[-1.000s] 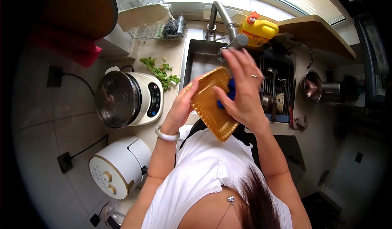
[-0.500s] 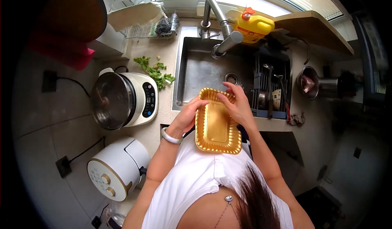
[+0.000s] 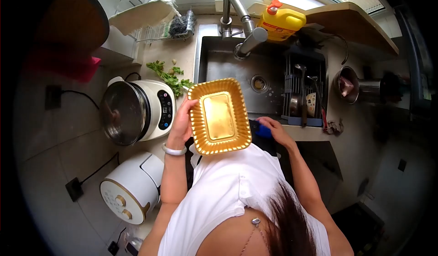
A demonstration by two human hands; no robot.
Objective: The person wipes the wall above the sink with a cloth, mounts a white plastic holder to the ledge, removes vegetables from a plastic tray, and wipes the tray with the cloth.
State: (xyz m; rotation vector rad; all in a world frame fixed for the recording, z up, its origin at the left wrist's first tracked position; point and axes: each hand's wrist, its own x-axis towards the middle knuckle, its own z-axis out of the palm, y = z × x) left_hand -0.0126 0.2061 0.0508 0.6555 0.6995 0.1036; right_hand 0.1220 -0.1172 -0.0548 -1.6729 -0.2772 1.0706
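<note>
In my left hand (image 3: 183, 121) is a shallow gold tray (image 3: 220, 116) with fluted walls, gripped by its left side with the thumb over the rim. It is tilted so that its inside faces up at me, and nothing lies in it. To the right of the tray, my right hand (image 3: 277, 131) is low at the counter's front edge, fingers stretched out to the left. Its fingertips are at a bright blue thing (image 3: 263, 129) whose kind I cannot make out; whether they touch it is unclear.
Beyond the tray is a steel sink (image 3: 219, 64) with a faucet (image 3: 248, 32) and a dish rack (image 3: 296, 80). Leafy greens (image 3: 171, 79) lie left of it, near an electric cooker (image 3: 139, 107) and a white air fryer (image 3: 132, 187). A yellow jug (image 3: 283, 24) stands behind.
The gold tray has moved left and up and turned slightly, now held by my left hand alone. My right hand has let go of it and dropped to the counter's edge.
</note>
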